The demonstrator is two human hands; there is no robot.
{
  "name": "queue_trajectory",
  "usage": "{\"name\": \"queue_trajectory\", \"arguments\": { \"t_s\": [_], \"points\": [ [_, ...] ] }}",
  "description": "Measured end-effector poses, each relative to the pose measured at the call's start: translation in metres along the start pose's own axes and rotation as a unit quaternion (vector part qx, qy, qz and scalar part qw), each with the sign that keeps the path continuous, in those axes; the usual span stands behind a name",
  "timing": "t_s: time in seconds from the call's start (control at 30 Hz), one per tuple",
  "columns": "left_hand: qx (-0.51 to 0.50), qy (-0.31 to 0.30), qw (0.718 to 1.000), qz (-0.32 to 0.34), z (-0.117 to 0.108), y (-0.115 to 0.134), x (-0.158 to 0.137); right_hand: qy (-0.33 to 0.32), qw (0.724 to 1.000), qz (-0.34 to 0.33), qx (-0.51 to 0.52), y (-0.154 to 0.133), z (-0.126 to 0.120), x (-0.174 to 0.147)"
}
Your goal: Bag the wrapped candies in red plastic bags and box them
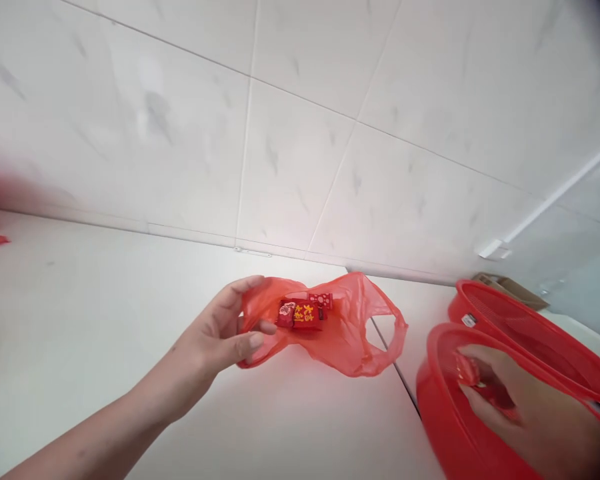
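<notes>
The red plastic bag (330, 327) lies on the white counter (80, 320), near the middle of the scene, with a few red wrapped sweets (303, 312) showing through its thin film. The left hand (220, 337) pinches the bag's left edge between thumb and fingers, holding the mouth partly open. The right hand (510, 393), at the near right, reaches into the nearer red basket (440, 400) with fingers closed on a small red packet (466, 371).

The pinch takes in little of the flimsy film, so the mouth could sag shut or slip free, and sweets could slide out onto the counter.

The packet is blurred. The far red basket (540, 333) is partly overlapped, and both baskets' contents are hard to make out.
</notes>
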State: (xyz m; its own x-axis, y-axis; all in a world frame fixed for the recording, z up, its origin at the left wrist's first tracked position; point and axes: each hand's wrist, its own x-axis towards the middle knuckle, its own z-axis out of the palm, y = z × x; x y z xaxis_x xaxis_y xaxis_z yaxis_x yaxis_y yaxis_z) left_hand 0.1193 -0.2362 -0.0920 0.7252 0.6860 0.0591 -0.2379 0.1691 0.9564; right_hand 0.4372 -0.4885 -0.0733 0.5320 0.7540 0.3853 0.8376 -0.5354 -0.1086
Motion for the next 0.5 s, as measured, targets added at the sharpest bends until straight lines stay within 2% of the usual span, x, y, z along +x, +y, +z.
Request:
{"name": "queue_trajectory", "arguments": {
  "t_s": [0.07, 0.17, 0.3, 0.4, 0.5],
  "points": [
    [-0.014, -0.035, 0.999, -0.004, -0.001, 0.002, -0.001, -0.035, 0.998, -0.055, 0.008, -0.030, -0.006, 0.010],
    [-0.030, -0.058, 0.998, -0.008, -0.004, 0.005, -0.004, -0.074, 0.984, -0.161, 0.015, -0.089, -0.005, 0.025],
    [-0.039, -0.071, 0.997, 0.010, -0.005, 0.006, -0.007, -0.067, 0.968, -0.242, 0.002, -0.151, 0.011, 0.054],
    [-0.049, -0.079, 0.995, 0.024, -0.006, 0.006, -0.007, -0.053, 0.965, -0.255, -0.033, -0.164, 0.017, 0.069],
    [-0.059, -0.073, 0.995, 0.033, -0.009, 0.006, -0.007, -0.024, 0.966, -0.254, -0.045, -0.155, 0.015, 0.069]
  ]
}}
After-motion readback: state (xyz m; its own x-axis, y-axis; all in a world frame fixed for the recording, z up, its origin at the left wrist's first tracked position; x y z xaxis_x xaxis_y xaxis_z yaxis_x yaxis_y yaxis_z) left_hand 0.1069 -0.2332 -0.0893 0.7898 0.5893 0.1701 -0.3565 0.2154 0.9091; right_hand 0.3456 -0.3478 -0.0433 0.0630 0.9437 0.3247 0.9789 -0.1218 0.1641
